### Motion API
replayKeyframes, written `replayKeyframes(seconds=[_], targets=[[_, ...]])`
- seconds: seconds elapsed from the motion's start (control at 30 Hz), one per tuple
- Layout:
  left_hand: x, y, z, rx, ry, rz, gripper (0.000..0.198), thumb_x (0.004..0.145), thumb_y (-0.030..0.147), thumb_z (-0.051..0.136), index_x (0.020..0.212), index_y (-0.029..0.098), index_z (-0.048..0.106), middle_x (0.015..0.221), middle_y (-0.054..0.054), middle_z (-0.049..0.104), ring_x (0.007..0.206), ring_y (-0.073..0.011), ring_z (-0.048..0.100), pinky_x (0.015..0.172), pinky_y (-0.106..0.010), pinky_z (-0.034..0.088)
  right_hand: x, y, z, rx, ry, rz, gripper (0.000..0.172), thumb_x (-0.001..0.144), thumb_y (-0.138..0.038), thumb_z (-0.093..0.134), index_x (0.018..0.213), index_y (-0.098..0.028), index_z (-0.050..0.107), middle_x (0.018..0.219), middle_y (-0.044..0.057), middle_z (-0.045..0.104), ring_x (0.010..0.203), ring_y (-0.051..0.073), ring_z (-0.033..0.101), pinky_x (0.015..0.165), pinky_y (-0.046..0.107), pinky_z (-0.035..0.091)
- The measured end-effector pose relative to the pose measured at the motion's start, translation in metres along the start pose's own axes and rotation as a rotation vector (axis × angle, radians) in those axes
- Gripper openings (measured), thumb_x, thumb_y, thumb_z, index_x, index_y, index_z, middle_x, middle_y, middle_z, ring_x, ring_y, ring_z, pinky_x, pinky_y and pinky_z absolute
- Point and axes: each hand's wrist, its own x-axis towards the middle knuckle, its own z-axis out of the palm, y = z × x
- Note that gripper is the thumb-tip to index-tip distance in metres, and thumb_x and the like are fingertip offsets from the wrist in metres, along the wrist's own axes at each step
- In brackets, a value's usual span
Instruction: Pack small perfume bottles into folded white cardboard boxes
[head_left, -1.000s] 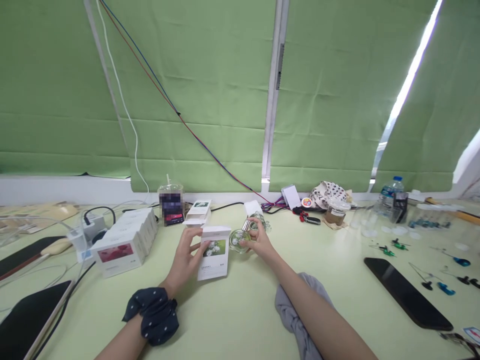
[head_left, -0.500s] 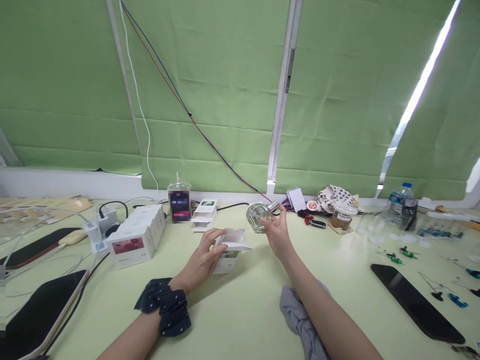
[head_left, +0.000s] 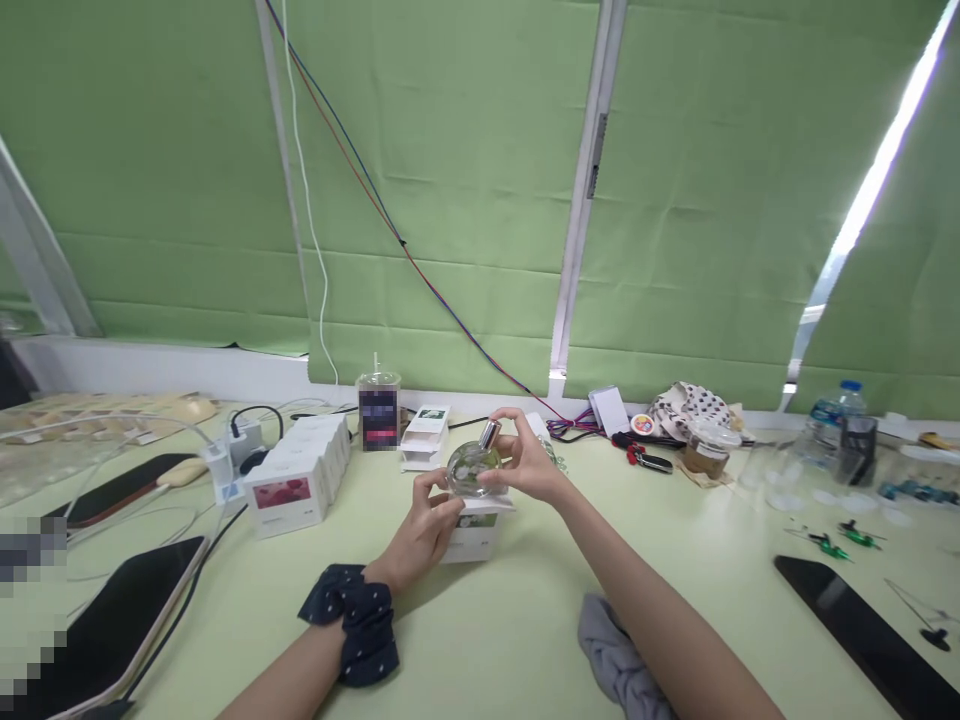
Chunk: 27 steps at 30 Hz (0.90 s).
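Observation:
A round clear glass perfume bottle (head_left: 466,470) with a silver cap (head_left: 490,434) is pinched in my right hand (head_left: 531,464). It leans with the cap up and to the right, right over the top of a small white box (head_left: 472,546). A green picture marks the box's front. My left hand (head_left: 421,530) grips the box's left side, its fingers bent near the top edge. A dark dotted scrunchie (head_left: 351,622) circles my left wrist. Whether the bottle's base is inside the box opening is hidden.
White boxes (head_left: 289,490) stand in a row on the left, near phones and cables. An open white carton (head_left: 426,440) and a drink cup (head_left: 379,415) are behind. Grey cloth (head_left: 616,650) lies by my right forearm; a black phone (head_left: 862,630) is at right.
My right hand has brought the perfume bottle left and down, from beside the box to over its top. My left hand still holds the box. The view has shifted slightly left.

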Motion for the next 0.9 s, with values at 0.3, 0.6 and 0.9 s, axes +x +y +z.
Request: replayKeyframes(seconds=[0.3,0.6,0.9], targets=[[-0.003,-0.009,-0.004,0.099,0.033,-0.069,0.031,0.085,0.003,0.042,0.104,0.027,0.041,0.106,-0.006,0.035,0.108,-0.021,0.045,0.088,-0.046,0.05,0.018,0.003,-0.014,-0.231,-0.074,0.01,0.07,0.056,-0.032,0.083,0.108,-0.027,0.037,0.097,0.0,0.054,0.057,0.006,0.054,0.052,0.02,0.045],[-0.007,-0.007,-0.001,0.011,-0.005,-0.063,0.031,0.086,0.005,0.044,0.106,0.028,0.042,0.12,-0.009,0.036,0.1,-0.0179,0.051,0.08,-0.04,0.053,0.002,0.004,-0.011,-0.356,-0.076,-0.058,0.061,0.059,-0.027,0.081,0.106,-0.025,0.043,0.095,0.002,0.055,0.073,0.013,0.057,0.068,0.03,0.049],[-0.006,-0.001,0.001,0.003,-0.012,-0.075,0.027,0.082,0.003,0.042,0.098,0.025,0.044,0.113,-0.008,0.04,0.085,-0.0163,0.055,0.069,-0.035,0.053,-0.009,0.01,-0.006,-0.419,-0.133,-0.044,0.047,0.067,-0.028,0.076,0.103,-0.023,0.046,0.085,0.0,0.059,0.071,0.013,0.052,0.071,0.031,0.045]])
